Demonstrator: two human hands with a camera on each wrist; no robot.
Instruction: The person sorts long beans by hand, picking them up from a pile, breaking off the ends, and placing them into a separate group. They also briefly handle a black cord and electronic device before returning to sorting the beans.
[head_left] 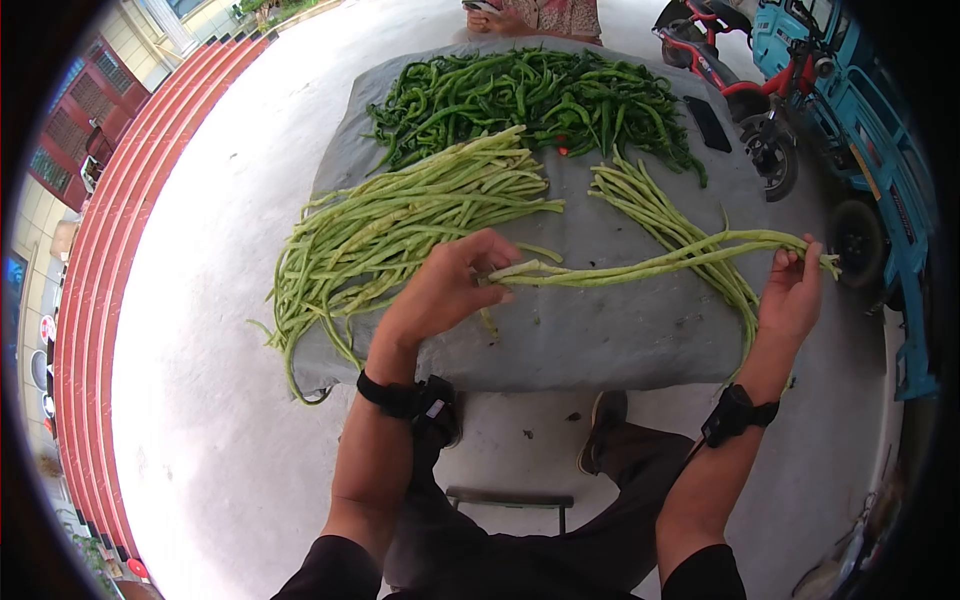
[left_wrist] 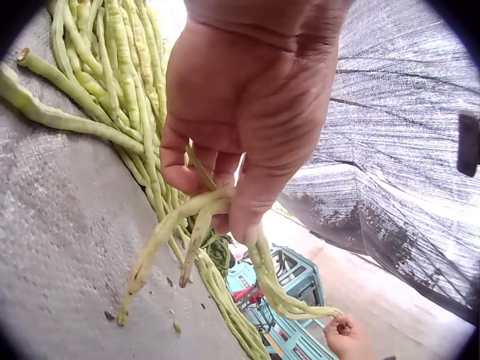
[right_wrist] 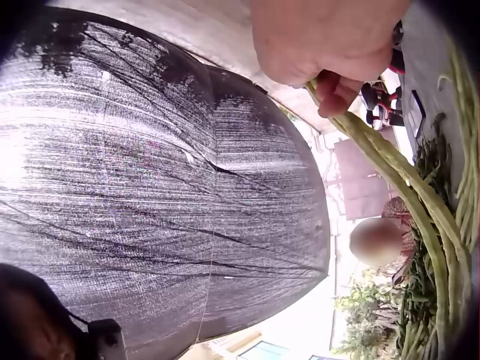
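beans (head_left: 610,276) stretch sideways from left hand (head_left: 448,280) to right hand (head_left: 793,294).

Outdr home yd (head_left: 200,330); red steps (head_left: 90,300), blue veh. (head_left: 893,160)

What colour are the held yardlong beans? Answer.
The held yardlong beans are pale green; best: head view.

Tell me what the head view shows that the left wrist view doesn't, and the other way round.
Only the head view: the red steps, a black phone lying on the grey cover, and another person's patterned top.

Only the left wrist view: a broad, streaky dark sheet.

Both: the left hand and right hand holding long beans stretched between them, the grey cover and a blue vehicle.
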